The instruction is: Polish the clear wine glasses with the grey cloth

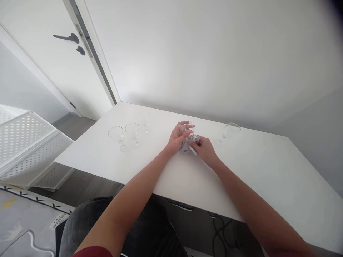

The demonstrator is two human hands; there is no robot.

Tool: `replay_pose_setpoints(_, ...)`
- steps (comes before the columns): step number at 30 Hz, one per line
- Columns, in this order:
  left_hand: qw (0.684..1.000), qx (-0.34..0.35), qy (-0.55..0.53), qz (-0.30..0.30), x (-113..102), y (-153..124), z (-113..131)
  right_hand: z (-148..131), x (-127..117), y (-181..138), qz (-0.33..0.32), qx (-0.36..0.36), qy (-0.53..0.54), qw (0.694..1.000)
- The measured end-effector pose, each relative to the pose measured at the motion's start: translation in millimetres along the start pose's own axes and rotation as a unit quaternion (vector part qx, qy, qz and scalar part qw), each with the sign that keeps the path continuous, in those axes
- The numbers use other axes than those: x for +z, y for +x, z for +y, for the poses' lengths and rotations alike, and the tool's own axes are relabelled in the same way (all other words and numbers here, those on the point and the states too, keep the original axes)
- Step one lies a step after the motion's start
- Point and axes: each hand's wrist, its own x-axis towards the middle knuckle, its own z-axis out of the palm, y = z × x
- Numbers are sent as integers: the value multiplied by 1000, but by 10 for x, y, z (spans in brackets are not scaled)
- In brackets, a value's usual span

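My left hand point(180, 136) is closed around the bowl of a clear wine glass point(190, 126), held over the middle of the table. A crumpled whitish cloth point(187, 147) is pinched in my right hand point(205, 147) and pressed against the lower part of that glass. The cloth covers the glass's stem and foot. To the right, another wine glass point(230, 130) appears tilted or lying on the table. On the left stand several stemmed glasses, among them a front one point(115, 132), one beside it point(132, 128) and one farther back point(144, 117).
The white table point(171, 178) runs along a plain wall. At the left are a door with a dark handle point(65, 37) and white perforated shelves point(29, 142). Black cables point(221, 232) hang below the table's front edge, near my legs.
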Motion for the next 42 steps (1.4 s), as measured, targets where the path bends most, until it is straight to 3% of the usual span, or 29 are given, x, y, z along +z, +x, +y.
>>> replay_pose_setpoints(2,999,-19,-26,2,1,-2,8,-33,-28,3,-55,55,117,990)
replay_pose_setpoints(5,998,-43,-44,1,12,-6,21,-52,-74,9,-146,127,261,946)
replay_pose_setpoints(8,997,-41,-48,42,30,-3,26,-32,-71,18,-116,106,309,938)
replay_pose_setpoints(11,995,-35,-35,85,42,1,12,-10,-31,23,-37,48,290,955)
replay_pose_setpoints(13,996,-26,10,83,43,-4,1,-12,-18,20,-23,37,271,962)
replay_pose_setpoints(19,987,7,157,-38,23,-51,1,-25,-116,7,-113,40,247,962)
replay_pose_setpoints(22,984,-17,167,-64,12,-57,-21,-21,-144,9,-149,41,227,961)
replay_pose_setpoints(24,983,-31,175,-50,5,-50,-45,-12,-128,6,-139,45,214,966)
replay_pose_setpoints(27,984,-23,175,-24,4,-33,-60,19,-78,-4,-54,47,175,982)
replay_pose_setpoints(30,988,9,142,-58,17,-28,-33,47,-33,-14,4,28,174,984)
replay_pose_setpoints(33,989,-4,115,-97,25,-50,-5,35,-23,-19,-31,16,226,974)
replay_pose_setpoints(36,988,-24,126,-92,18,-83,-14,-4,-50,-14,-73,31,243,967)
replay_pose_setpoints(39,988,-32,122,-87,8,-91,-38,-48,-74,-11,-68,39,238,968)
replay_pose_setpoints(42,993,-37,103,-53,6,-59,-49,-97,-63,-23,-48,-6,229,972)
